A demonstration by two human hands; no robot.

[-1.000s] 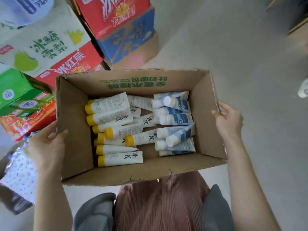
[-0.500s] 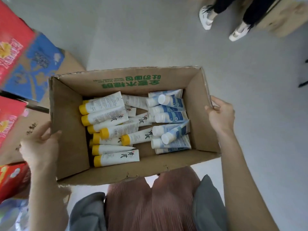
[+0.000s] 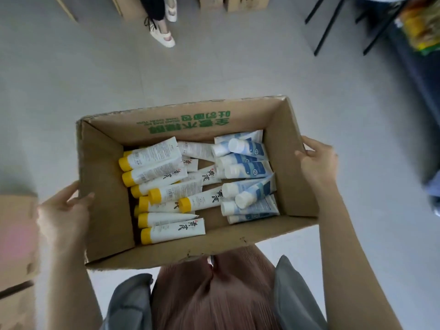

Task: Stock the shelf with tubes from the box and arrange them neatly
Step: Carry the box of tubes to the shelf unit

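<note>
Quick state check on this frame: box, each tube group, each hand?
cardboard box: open-topped, held up by both hands.
yellow-capped tubes: capped, lying loosely piled in the box's left half.
white-capped blue tubes: capped, lying piled in the box's right half.
left hand: grips the box's left wall.
right hand: grips the box's right wall, thumb over the rim.

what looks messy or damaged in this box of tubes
Nothing has spilled, but the contents are jumbled. The yellow-capped tubes on the left of the box lie crisscrossed at different angles, and one blue tube sits tilted over its neighbours on the right. The box's near rim looks ragged and torn.
</note>
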